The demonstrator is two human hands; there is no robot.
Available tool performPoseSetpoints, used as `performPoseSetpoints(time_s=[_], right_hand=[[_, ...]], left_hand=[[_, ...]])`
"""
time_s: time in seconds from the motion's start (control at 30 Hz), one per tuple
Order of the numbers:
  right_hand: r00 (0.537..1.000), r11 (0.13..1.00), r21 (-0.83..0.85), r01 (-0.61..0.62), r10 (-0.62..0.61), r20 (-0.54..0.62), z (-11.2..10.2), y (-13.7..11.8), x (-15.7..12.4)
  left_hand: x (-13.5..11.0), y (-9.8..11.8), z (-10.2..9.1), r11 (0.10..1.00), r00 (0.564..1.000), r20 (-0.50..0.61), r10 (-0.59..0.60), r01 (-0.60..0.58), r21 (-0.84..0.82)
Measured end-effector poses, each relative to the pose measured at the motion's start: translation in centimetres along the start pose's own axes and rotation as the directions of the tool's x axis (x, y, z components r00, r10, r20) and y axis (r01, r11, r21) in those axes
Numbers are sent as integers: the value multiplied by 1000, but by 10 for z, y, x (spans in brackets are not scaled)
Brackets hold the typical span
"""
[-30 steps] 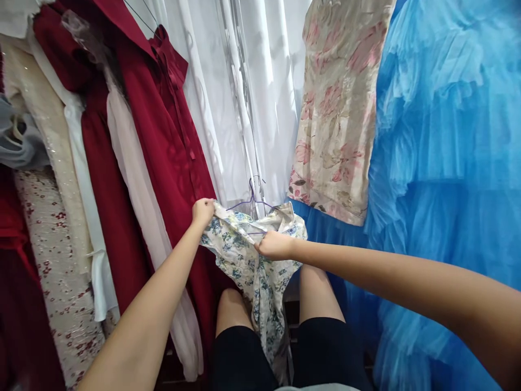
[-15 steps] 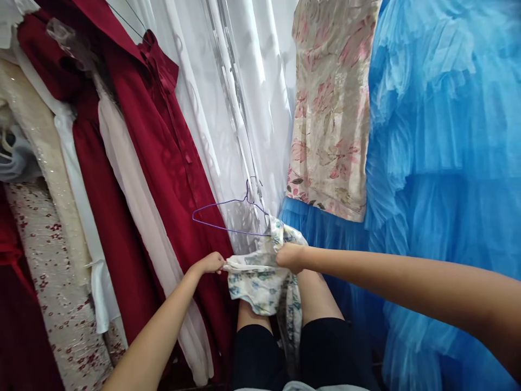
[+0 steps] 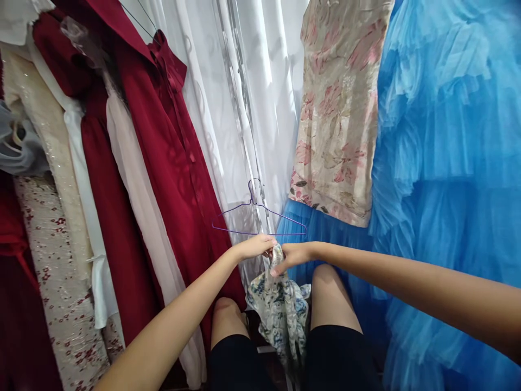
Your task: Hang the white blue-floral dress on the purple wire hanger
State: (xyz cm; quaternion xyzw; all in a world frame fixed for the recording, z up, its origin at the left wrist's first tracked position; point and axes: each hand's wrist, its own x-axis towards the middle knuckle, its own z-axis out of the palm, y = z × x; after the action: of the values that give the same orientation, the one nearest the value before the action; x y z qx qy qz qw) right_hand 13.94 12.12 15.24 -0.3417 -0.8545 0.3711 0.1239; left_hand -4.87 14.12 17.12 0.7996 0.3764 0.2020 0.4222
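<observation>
A white garment with blue flowers [image 3: 280,304] hangs bunched between my knees. My left hand [image 3: 255,247] and my right hand [image 3: 290,255] are both closed on its top edge, close together, just below the bottom bar of a purple wire hanger [image 3: 258,217]. The hanger is bare and hangs in front of a white curtain [image 3: 244,108]. Whether my fingers also touch the hanger bar I cannot tell.
Dresses hang all round: a dark red one [image 3: 171,163] and a cream one [image 3: 134,184] at left, a pink floral dress [image 3: 337,119] behind, a big blue tulle gown [image 3: 443,163] at right. A speckled white fabric [image 3: 61,288] hangs at far left.
The flowered garment came off the hanger, which now hangs bare. My hands moved from apart at its shoulders to close together, and the cloth now hangs in a bunch.
</observation>
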Motion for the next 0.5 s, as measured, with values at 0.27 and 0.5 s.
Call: performPoseSetpoints(time_s=[0.27, 0.5], right_hand=[[980, 987, 66, -144, 152, -126, -16, -22, 7], [994, 971, 215, -106, 107, 8, -38, -28, -14]], left_hand=[[-4, 6, -5, 991, 975, -195, 108, -89, 100], [-7, -6, 22, 958, 968, -241, 64, -127, -257]])
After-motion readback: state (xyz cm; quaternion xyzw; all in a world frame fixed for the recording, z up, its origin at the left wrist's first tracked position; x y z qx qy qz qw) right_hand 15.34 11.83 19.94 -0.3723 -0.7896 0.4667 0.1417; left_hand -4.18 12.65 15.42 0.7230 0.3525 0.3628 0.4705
